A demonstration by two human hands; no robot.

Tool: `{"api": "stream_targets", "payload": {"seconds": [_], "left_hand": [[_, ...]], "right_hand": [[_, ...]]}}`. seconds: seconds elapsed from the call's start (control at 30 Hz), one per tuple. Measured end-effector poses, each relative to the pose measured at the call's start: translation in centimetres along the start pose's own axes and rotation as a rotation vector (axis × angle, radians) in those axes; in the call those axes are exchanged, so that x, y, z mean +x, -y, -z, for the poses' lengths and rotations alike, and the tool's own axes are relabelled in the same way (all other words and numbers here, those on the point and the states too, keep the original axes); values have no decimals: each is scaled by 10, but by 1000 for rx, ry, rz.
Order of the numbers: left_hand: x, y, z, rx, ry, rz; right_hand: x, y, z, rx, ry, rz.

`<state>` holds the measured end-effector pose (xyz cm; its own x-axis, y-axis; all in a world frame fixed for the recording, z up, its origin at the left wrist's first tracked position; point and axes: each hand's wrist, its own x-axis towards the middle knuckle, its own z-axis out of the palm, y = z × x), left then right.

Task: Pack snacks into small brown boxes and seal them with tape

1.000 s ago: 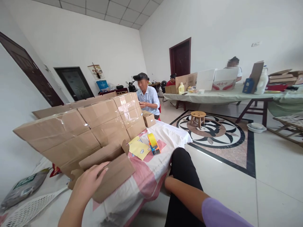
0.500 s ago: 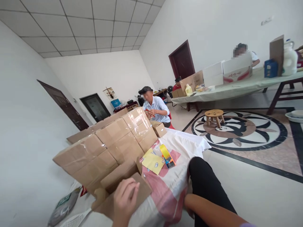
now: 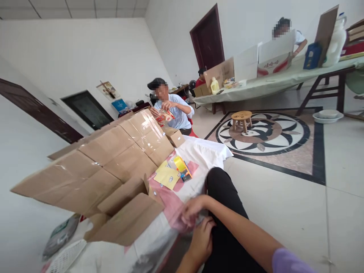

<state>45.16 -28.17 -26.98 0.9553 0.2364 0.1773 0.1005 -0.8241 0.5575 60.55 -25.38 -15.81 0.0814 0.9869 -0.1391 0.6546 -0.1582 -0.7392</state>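
Note:
My left hand (image 3: 202,238) rests against my black trouser leg (image 3: 226,204), its fingers laid on the cloth with nothing seen in them. Just above it, my right hand (image 3: 193,211) hangs over the near table edge, smeared by motion; I cannot make out its fingers. To the left of both hands, an open cardboard box (image 3: 129,220) lies on the pink-and-white tablecloth (image 3: 166,201). Farther up the cloth are a yellow sheet of paper (image 3: 165,175) and a tape dispenser (image 3: 182,168) with yellow tape, both apart from my hands.
Taped cardboard cartons (image 3: 113,146) form a wall along the table's far-left side. Behind them a person in a cap (image 3: 178,110) handles a red-and-clear packet (image 3: 165,116). A white basket (image 3: 66,258) stands lower left. A wooden stool (image 3: 241,118) is on the patterned floor.
My left hand has moved from over the open box to my leg. My right hand has come up from beside the knee to the table edge. The view has shifted down and right.

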Motion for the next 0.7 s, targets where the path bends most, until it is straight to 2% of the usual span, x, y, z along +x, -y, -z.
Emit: {"api": "stream_targets", "payload": {"seconds": [0.13, 0.17, 0.2, 0.3, 0.4, 0.5, 0.6, 0.7], "left_hand": [[-3, 2, 5, -101, -32, 23], [-3, 3, 4, -112, -38, 19], [-2, 6, 1, -118, -43, 12], [1, 22, -18, -63, -88, -53], [2, 40, -42, 15, -181, -136], [-1, 41, -48, -31, -193, -135], [-1, 34, -35, -77, -170, -110], [3, 34, -29, -42, -232, -136]], "right_hand": [[39, -6, 49, 43, -378, -53], [52, -4, 56, 33, -505, -90], [66, -2, 59, 7, -568, -97], [104, 2, 57, -50, -586, -102], [133, -12, 63, -68, -577, -118], [160, -35, 97, -81, -584, -100], [199, -57, 143, -92, -606, -70], [240, -73, 174, -118, -626, -68]]}}
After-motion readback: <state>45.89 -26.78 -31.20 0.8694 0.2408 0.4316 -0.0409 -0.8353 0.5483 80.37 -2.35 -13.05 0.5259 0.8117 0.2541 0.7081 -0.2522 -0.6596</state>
